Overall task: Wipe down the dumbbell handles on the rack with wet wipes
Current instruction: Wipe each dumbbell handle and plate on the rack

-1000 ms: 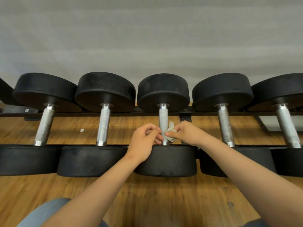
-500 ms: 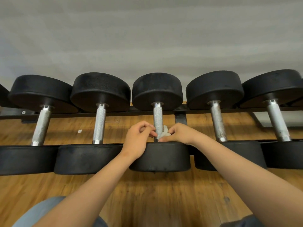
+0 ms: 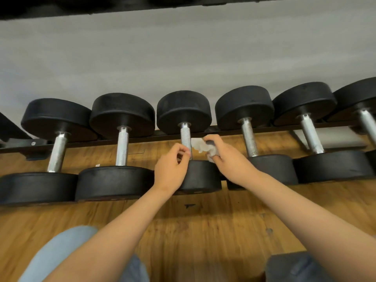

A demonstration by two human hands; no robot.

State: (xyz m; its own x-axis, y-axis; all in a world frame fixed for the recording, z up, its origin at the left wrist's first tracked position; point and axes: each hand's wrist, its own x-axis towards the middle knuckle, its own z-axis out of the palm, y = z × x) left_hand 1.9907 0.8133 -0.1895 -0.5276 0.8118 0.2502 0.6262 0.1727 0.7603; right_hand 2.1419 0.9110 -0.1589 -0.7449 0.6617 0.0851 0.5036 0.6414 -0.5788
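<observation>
Several black dumbbells with knurled steel handles lie across the low rack. At the middle dumbbell's handle, my right hand grips a crumpled white wet wipe just to the handle's right, and the wipe's loose end reaches toward the steel. My left hand hovers at the handle's lower left with fingers curled and thumb near fingertips; nothing shows between them. The handle's lower end is hidden behind my left fingers.
Neighbouring handles stand left and right of the middle one. Wooden floor lies under and in front of the rack. A grey wall is behind, an upper rack shelf overhead, my knee lower left, a dark object lower right.
My right hand has pulled the wipe off the handle to the right. My left hand has come away from the handle a little. The view has tilted up, showing the upper shelf.
</observation>
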